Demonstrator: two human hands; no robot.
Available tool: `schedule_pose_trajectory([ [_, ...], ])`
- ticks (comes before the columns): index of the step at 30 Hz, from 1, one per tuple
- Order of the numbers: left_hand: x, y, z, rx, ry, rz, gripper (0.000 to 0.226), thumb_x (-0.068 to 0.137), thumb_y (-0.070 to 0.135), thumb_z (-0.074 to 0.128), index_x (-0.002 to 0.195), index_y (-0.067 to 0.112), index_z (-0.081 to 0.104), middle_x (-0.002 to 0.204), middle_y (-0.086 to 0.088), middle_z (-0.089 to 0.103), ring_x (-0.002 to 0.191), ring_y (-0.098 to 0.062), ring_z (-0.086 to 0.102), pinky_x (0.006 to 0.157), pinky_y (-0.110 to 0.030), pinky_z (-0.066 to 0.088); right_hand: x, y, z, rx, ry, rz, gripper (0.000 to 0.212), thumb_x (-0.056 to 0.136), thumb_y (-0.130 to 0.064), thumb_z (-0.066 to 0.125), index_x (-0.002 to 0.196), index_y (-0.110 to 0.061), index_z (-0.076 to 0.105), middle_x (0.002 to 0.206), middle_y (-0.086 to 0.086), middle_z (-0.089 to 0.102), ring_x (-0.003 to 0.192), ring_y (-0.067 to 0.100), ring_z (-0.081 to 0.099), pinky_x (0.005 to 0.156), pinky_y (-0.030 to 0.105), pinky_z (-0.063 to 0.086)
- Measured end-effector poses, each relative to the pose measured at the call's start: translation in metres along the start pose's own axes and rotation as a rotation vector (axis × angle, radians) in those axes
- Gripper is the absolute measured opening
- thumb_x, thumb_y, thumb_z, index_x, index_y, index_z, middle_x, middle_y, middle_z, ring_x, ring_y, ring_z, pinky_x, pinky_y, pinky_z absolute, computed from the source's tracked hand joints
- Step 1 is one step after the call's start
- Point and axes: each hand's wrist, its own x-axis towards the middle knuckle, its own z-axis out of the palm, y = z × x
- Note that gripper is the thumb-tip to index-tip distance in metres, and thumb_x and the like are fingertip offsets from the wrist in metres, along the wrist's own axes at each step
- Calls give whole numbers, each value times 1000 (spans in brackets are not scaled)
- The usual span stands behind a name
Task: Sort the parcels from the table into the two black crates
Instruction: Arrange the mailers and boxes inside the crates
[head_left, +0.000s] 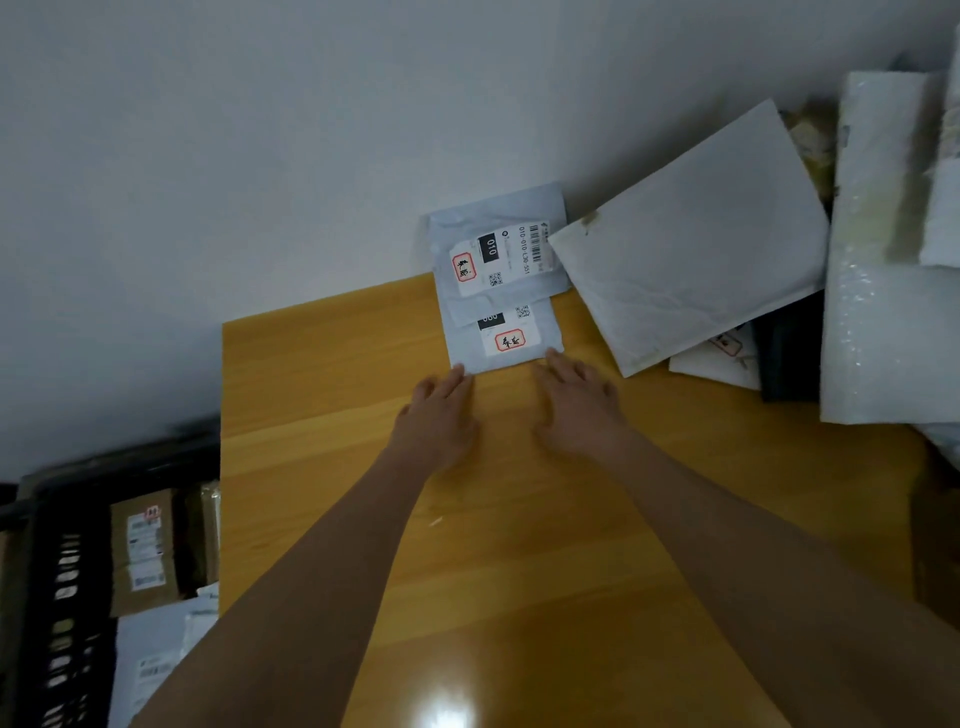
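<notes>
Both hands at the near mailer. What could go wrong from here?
1. The near mailer lies partly under the far mailer; pulling it may drag that one along.
2. Both hands, left and right, touch only its near edge with flat fingers, so it may slip.

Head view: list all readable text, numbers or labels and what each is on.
"010", white on a black block, on the label of the far grey mailer.
"010-010-L30-551", beside the barcode on that same label.
Red-framed stamps on that label and on the near grey mailer: handwritten characters, not legible.
Near mailer's black block: cut off, unreadable.
Labels on the brown box in the black crate: too blurred.
</notes>
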Motion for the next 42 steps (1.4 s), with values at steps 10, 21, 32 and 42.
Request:
schedule_pose_trajectory([
  [10,-56,-2,9,105,51,17,56,98,36,48,151,25,32,160,7,25,145,-21,24,120,-37,11,-37,-17,5,-23,-22,-96,68,89,-29,60,151,-23,31,160,-1,24,146,22,22,118,58,8],
  [21,-128,-13,32,-35,-12,123,26,96,21,47,94,10,71,92,-6,68,88,-22,55,70,-31,40,-100,-39,50,122,284,-38,23,94,-13,52,117,-15,55,108,2,62,104,18,55,102,32,39],
  [32,-109,-31,46,-587,210,-49,71,80,1,49,147,16,35,139,-2,43,121,-19,46,97,-27,45,-61,-78,52,885,29,-123,75,90,0,58,153,-28,27,136,5,37,114,13,44,88,22,43],
  [42,-112,-31,39,-796,364,-115,58,82,-19,41,134,6,51,123,-4,52,108,-25,54,89,-33,46,-40,-85,35,1589,-63,243,51,93,-1,59,139,-20,51,119,-2,60,89,12,63,75,26,52],
])
